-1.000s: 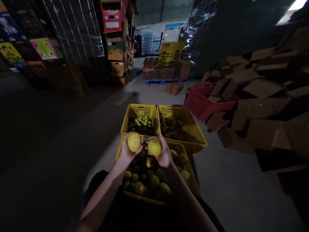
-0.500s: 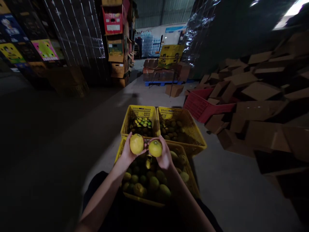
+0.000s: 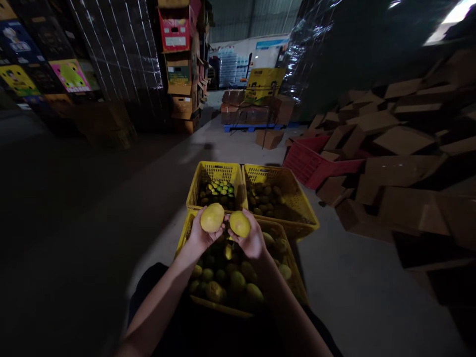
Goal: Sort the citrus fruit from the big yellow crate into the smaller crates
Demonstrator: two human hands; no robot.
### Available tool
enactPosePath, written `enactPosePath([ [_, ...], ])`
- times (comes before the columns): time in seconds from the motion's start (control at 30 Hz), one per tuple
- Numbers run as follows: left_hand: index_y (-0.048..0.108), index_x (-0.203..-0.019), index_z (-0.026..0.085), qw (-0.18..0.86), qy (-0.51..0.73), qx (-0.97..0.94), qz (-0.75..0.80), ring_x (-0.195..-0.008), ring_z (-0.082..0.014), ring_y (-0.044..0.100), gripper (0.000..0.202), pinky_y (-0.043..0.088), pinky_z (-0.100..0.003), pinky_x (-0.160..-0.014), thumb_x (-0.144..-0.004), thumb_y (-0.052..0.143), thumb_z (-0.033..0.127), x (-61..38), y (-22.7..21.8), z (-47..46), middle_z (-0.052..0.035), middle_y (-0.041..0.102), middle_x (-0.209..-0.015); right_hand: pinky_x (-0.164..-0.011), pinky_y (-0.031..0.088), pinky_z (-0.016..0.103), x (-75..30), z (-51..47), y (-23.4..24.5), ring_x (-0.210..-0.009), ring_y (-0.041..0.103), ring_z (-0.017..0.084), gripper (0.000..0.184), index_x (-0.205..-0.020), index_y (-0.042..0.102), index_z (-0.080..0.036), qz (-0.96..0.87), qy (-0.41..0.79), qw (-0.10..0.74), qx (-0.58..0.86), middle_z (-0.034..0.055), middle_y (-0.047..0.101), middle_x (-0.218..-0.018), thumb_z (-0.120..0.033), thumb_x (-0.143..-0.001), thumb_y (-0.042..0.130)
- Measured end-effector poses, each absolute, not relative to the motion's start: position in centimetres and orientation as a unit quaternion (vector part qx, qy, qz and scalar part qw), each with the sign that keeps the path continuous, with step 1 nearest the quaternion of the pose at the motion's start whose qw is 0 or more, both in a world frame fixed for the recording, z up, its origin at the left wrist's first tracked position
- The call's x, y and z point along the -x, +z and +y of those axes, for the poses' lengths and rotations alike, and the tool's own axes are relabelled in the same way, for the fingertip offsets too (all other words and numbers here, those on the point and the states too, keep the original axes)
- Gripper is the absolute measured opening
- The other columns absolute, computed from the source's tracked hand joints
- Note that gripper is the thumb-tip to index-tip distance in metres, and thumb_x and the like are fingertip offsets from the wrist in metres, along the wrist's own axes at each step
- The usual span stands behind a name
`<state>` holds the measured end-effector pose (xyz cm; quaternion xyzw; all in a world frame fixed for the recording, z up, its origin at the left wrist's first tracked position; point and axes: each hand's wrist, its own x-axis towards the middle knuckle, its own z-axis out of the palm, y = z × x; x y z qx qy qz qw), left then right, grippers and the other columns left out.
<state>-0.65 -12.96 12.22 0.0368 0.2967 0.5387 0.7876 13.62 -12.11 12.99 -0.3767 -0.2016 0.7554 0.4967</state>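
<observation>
My left hand (image 3: 201, 233) is closed round a large yellow lemon (image 3: 212, 217), with the fingers beneath it. A slightly smaller yellow lemon (image 3: 240, 224) rests in my right hand (image 3: 253, 238), gripped between thumb and fingers. Both fruits are held side by side above the near yellow crate (image 3: 211, 308), with a small gap between them. Inside that crate lie several green and yellow fruits (image 3: 238, 281), partly in shadow. My hands and forearms hide part of its contents.
Beyond stand two more yellow crates: the left one (image 3: 192, 191) holds small green-yellow fruits, the right one (image 3: 303, 201) darker-looking ones. A red crate (image 3: 305, 161) and piled cardboard boxes (image 3: 401, 168) lie to the right. Stacked cartons (image 3: 180, 74) and a blue pallet (image 3: 253, 128) stand farther back.
Both lemons have been turned in my hands, so other sides of them face me. The left one has risen slightly. The crates have not moved.
</observation>
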Motion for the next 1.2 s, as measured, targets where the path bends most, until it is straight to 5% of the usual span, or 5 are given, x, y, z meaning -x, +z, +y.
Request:
enactPosePath([
  [0.23,0.056,-0.122,0.011,0.762,0.555,-0.007,0.334,-0.065,-0.021,0.071,0.04,0.059,-0.031,-0.061,-0.095,0.038,0.033,0.2,12.1,-12.9,-0.0106,0.073,-0.077,-0.048,0.047,0.025,-13.5,-12.1,13.8,-0.053,0.06,0.013,0.021,-0.071,0.062,-0.023,-0.119,0.747,0.497,0.425,-0.0027,0.068,-0.061,-0.04,-0.068,0.073],
  [0.4,0.061,-0.114,0.015,0.731,0.592,-0.007,0.339,-0.062,-0.019,0.07,0.034,0.059,-0.03,-0.061,-0.088,0.054,0.036,0.6,12.4,-12.9,-0.005,0.072,-0.073,-0.053,0.048,0.025,-13.7,-12.1,13.7,-0.06,0.063,0.014,0.017,-0.071,0.062,-0.023,-0.109,0.748,0.498,0.425,-0.0024,0.068,-0.063,-0.038,-0.078,0.064],
  [0.63,0.063,-0.112,0.007,0.765,0.576,-0.018,0.289,-0.062,-0.0198,0.069,0.043,0.056,-0.027,-0.055,-0.091,0.036,0.033,0.8,11.5,-12.6,-0.0142,0.072,-0.075,-0.056,0.047,0.025,-13.7,-12.0,13.7,-0.06,0.062,0.013,0.02,-0.072,0.063,-0.022,-0.101,0.756,0.483,0.429,-0.0026,0.068,-0.064,-0.037,-0.083,0.057],
  [0.87,0.062,-0.118,0.016,0.773,0.578,-0.051,0.257,-0.068,-0.018,0.07,0.035,0.058,-0.03,-0.064,-0.092,0.042,0.027,0.7,11.8,-12.8,-0.0082,0.074,-0.086,-0.052,0.049,0.025,-13.9,-11.7,12.9,-0.05,0.06,0.013,0.021,-0.073,0.063,-0.019,-0.108,0.767,0.499,0.389,-0.0003,0.068,-0.059,-0.033,-0.085,0.055],
  [1.2,0.064,-0.08,0.016,0.771,0.567,-0.153,0.248,-0.055,-0.0176,0.062,0.026,0.051,-0.027,-0.049,-0.083,0.053,0.038,1.1,12.6,-13.8,-0.0084,0.067,-0.072,-0.051,0.05,0.025,-14.5,-12.2,12.1,-0.057,0.062,0.014,0.017,-0.072,0.067,-0.019,-0.248,0.774,0.54,0.217,0.0008,0.066,-0.069,-0.036,-0.07,0.067],
])
